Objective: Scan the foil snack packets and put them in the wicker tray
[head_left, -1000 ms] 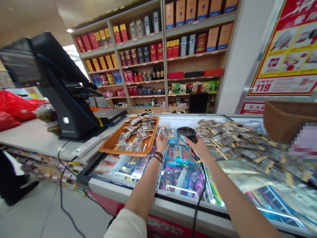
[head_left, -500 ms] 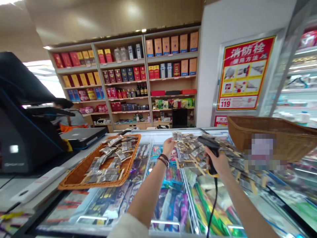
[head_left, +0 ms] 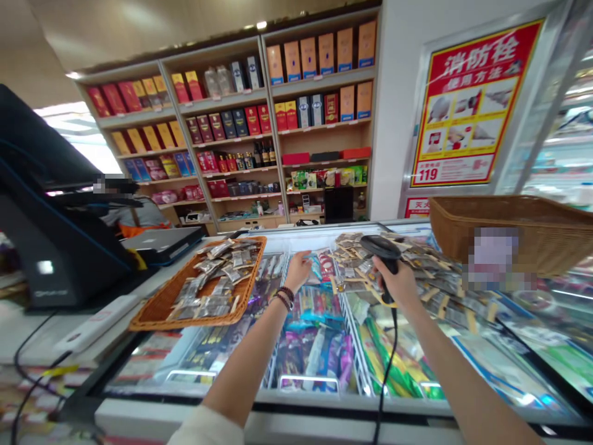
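My right hand [head_left: 401, 284] is wrapped around the handle of a black barcode scanner [head_left: 382, 248], whose head points away over a heap of small clear packets [head_left: 430, 269]. A cable hangs from the scanner's handle. My left hand [head_left: 299, 272], with dark beads at the wrist, hovers over the glass freezer top just left of the heap. Its fingers reach forward, partly curled and slightly apart, with nothing visible in them. Further left, an orange-brown wicker basket [head_left: 252, 290] holds similar packets [head_left: 217, 272].
A larger brown basket [head_left: 556, 238] stands at the back right. Under the glass lie colourful wrapped ice creams [head_left: 317, 349] in wire baskets. A dark checkout screen [head_left: 41, 247] and a white power strip [head_left: 95, 321] sit on the left. Shelves of boxes [head_left: 241, 123] line the wall.
My left hand has moved left, away from the packet heap's edge. My right hand keeps hold of the scanner, which sits slightly further left. The view has tilted a little.
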The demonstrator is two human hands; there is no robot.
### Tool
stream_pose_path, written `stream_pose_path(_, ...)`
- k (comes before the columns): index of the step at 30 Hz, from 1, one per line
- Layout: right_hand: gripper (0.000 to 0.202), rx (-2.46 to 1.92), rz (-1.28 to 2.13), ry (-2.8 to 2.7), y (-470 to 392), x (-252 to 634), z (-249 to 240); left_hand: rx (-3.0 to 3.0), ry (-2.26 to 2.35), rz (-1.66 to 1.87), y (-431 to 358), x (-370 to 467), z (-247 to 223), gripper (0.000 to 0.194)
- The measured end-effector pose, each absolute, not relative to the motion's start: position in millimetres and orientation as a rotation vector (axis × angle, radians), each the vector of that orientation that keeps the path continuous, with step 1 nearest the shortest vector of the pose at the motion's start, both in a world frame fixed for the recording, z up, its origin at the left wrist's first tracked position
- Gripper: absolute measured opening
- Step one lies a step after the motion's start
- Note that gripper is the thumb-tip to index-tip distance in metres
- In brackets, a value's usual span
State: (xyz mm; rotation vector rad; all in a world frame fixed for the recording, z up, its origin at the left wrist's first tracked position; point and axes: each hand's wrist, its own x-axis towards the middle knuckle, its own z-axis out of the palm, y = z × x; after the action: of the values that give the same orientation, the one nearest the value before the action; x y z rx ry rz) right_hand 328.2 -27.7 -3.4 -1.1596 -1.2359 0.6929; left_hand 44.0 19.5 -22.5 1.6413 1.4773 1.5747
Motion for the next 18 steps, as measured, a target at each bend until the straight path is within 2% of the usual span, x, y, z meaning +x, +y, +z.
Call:
stream_pose_path(7,0.056,-1.075,0.792,-1.383,-36.8,266.1,2.5,1.732,1.884,1.657,-33.8,-71.8,14.3,0.037)
stream_pose_path(13,0.057,-0.957,0.879,-1.385,-43.6,200.0,14.7,1.539,2.453,1.248,-75.7,-140.6,21.3,0.044)
stream_pose_path(18,0.061,-0.937,0.945,-1.38,-54.8,159.0,0.9,1.294,2.548,1.016,-83.3,-161.1,7.0,0.046)
